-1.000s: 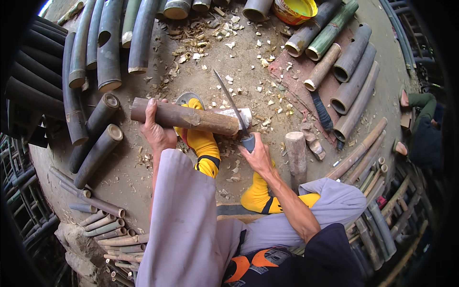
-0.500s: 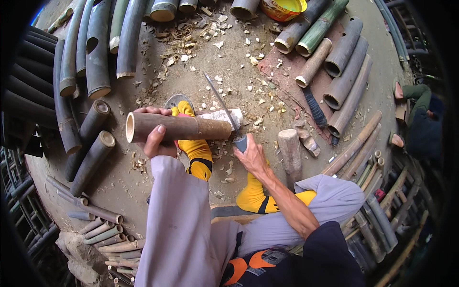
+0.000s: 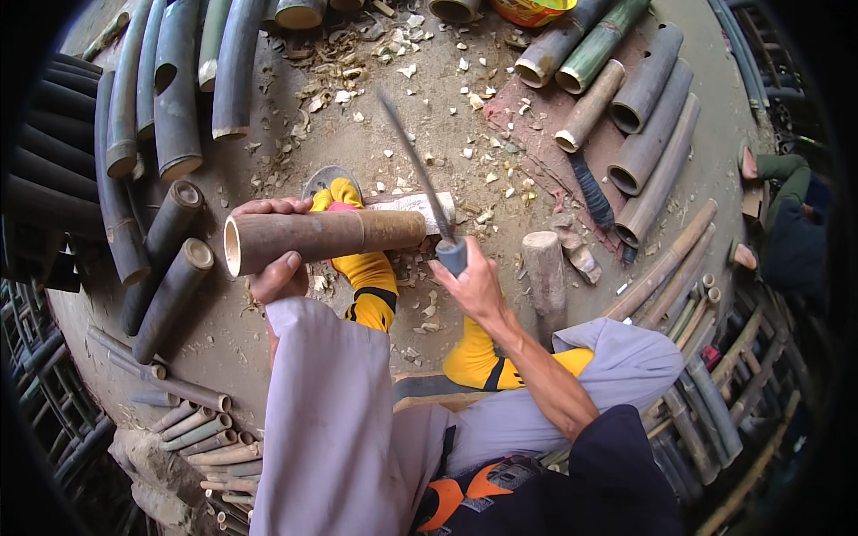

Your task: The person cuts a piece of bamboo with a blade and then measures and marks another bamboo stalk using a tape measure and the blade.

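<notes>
A brown bamboo tube (image 3: 299,241) lies nearly level in my left hand (image 3: 279,279), its open pale end toward the left. My thumb is on the near side and my fingers reach over the far side. My right hand (image 3: 478,284) grips the grey handle of a long-bladed knife (image 3: 413,161). The blade, smeared by motion, points up and away, just beyond the tube's right end. Behind that end lies a whitish block (image 3: 438,210), partly hidden by the tube. My yellow-socked foot (image 3: 371,281) is below the tube.
An upright wooden post (image 3: 544,277) stands right of my right hand. Dark bamboo tubes (image 3: 179,107) lie at the far left, more tubes (image 3: 657,170) on a reddish mat at the right. Pale chips (image 3: 407,71) litter the ground. Another person (image 3: 791,232) sits at the right edge.
The knife has swung up and slightly away from the tube's right end, its blade steeper. The bamboo tube has shifted a little left, with its right end tipped slightly farther away.
</notes>
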A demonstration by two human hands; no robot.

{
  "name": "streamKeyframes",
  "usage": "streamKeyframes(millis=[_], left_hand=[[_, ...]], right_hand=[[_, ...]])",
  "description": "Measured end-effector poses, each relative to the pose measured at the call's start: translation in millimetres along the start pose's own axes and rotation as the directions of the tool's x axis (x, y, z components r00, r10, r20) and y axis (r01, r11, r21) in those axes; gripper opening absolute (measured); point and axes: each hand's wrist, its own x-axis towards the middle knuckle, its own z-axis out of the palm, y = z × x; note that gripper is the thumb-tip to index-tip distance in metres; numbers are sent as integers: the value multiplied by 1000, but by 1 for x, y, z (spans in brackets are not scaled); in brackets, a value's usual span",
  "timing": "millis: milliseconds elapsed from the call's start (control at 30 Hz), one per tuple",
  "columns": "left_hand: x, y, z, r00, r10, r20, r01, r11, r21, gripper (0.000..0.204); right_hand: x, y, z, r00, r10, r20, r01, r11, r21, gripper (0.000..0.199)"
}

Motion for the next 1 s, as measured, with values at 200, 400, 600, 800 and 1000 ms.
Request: streamKeyframes(millis=[200,400,600,800,1000], left_hand=[[1,0,1,998,-10,69,12,1000,-24,63],[-1,9,-4,998,-43,41,45,998,-46,69],[-3,13,-1,995,-100,-6,100,995,25,70],[3,21,24,980,-81,-182,61,992,-113,53],[-7,5,30,957,115,-267,-121,993,-5,49]], right_hand=[[3,15,11,988,-143,-53,141,990,-27,31],[-6,-10,-3,994,-107,-13,107,994,-24,30],[5,36,18,993,-111,-24,109,991,-79,31],[2,17,0,998,-25,55,32,991,-131,37],[-19,-37,-5,891,-374,-259,376,926,-44,38]])
